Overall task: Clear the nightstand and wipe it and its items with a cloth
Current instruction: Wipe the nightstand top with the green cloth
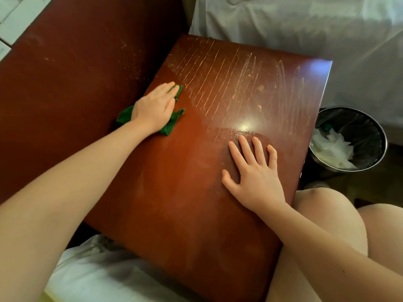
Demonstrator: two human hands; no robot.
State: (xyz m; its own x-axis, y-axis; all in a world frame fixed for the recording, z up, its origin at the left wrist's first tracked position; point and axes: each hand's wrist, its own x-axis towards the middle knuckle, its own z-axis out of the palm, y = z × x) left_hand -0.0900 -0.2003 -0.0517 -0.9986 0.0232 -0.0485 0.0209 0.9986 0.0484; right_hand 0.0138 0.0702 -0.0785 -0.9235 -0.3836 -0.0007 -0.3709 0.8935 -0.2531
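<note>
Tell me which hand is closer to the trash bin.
Right. The right hand lies flat on the nightstand, on the side toward the trash bin; the left hand presses the green cloth at the opposite edge.

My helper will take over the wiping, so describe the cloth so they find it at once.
Start at the reddish-brown nightstand beside the white bed. At its left edge the left hand presses flat on a small crumpled cloth. It is the only green thing on the wood; the crumpled stuff in the bin to the right is white.
</note>
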